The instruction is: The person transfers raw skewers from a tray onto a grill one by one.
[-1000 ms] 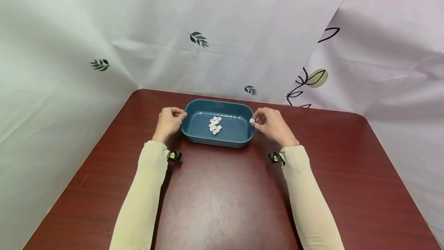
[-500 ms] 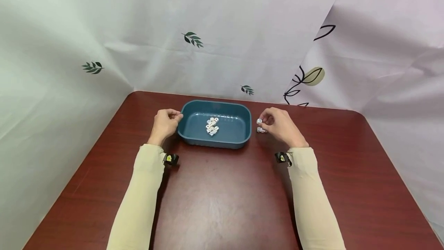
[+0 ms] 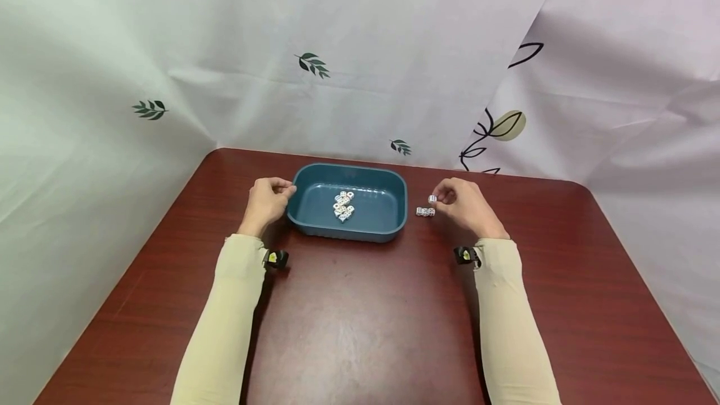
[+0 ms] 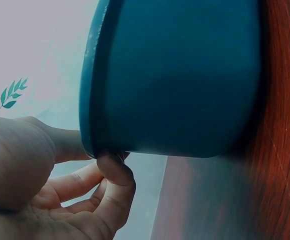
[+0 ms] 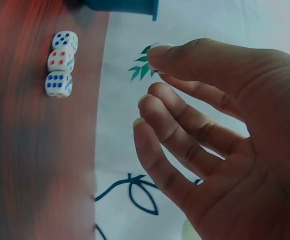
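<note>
My left hand (image 3: 265, 202) pinches the left rim of a teal rectangular tray (image 3: 374, 212); the left wrist view has thumb and fingers at the rim of the tray wall (image 4: 180, 80). Several white dice (image 3: 344, 206) lie in a loose heap inside. Right of the tray, three dice (image 3: 425, 212) stand side by side in a short row on the table. Held between thumb and fingertips of my right hand (image 3: 468, 210), a single die (image 3: 432, 199) hangs just above the row's right end. The thumb mostly hides that die in the right wrist view.
The reddish-brown wooden table (image 3: 349, 311) spreads out toward me and to both sides. Behind it and along its sides hangs a white cloth (image 3: 360, 99) with leaf prints. A corner of the tray enters the top of the right wrist view.
My right hand has moved right with the die, from the tray's right rim to above the row's right end, uncovering the row. My left hand keeps its hold on the rim.
</note>
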Available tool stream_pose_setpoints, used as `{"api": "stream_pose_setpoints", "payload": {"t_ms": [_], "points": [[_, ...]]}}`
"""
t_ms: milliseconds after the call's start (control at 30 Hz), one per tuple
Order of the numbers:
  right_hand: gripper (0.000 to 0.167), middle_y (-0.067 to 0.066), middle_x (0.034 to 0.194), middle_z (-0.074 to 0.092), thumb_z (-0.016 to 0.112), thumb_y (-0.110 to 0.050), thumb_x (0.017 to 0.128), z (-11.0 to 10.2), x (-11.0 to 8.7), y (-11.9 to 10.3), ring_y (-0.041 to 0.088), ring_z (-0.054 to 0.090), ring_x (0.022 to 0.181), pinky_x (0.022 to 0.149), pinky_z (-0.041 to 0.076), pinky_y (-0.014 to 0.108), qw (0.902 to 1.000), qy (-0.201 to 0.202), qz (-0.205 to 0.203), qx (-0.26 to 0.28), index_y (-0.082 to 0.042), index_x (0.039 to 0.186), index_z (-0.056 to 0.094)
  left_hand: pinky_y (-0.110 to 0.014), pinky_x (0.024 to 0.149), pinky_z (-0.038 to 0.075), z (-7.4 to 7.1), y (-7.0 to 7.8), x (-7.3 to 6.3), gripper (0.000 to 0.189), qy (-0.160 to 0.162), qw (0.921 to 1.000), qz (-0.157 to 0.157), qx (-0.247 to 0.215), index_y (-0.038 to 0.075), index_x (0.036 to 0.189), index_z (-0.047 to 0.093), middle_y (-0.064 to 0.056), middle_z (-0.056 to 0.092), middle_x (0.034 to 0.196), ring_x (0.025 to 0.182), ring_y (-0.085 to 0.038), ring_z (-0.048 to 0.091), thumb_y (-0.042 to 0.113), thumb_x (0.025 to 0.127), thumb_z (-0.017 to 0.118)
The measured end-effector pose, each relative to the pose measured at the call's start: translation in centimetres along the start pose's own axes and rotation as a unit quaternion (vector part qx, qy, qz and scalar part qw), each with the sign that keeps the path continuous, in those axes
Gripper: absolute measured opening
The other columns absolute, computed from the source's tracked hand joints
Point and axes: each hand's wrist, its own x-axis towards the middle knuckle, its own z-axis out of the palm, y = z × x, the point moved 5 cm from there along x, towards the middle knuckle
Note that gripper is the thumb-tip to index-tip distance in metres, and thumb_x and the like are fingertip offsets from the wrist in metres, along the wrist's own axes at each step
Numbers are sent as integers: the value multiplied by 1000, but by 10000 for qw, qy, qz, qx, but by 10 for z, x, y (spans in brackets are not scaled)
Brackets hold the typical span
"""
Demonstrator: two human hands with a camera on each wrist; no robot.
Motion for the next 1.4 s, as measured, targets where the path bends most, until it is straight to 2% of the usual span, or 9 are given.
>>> {"api": "stream_pose_setpoints", "payload": {"t_ms": [733, 1033, 1400], "points": [[5, 8, 87, 64, 73, -6, 92, 12, -4, 48, 25, 58, 82, 75, 47, 39, 9966, -342, 750, 75, -3, 95, 70, -39, 79, 51, 2, -1, 2, 29, -56, 10000, -37, -9, -5, 118, 69, -20, 66, 105, 93, -30, 61, 19, 104, 61], [5, 8, 86, 64, 72, -6, 90, 20, 0, 54, 24, 57, 81, 74, 46, 38, 9960, -416, 795, 17, -4, 95, 71, -38, 77, 50, -2, -1, 3, 28, 20, 10000, 37, -11, -5, 117, 70, -20, 66, 103, 91, -30, 61, 18, 104, 62], [5, 6, 84, 64, 75, -6, 89, 24, 1, 55, 23, 57, 79, 73, 45, 38, 9964, -431, 733, -23, -6, 93, 72, -37, 76, 50, 1, -1, 3, 28, -20, 10000, -17, -35, -5, 118, 70, -19, 66, 103, 90, -30, 60, 17, 104, 62]]}}
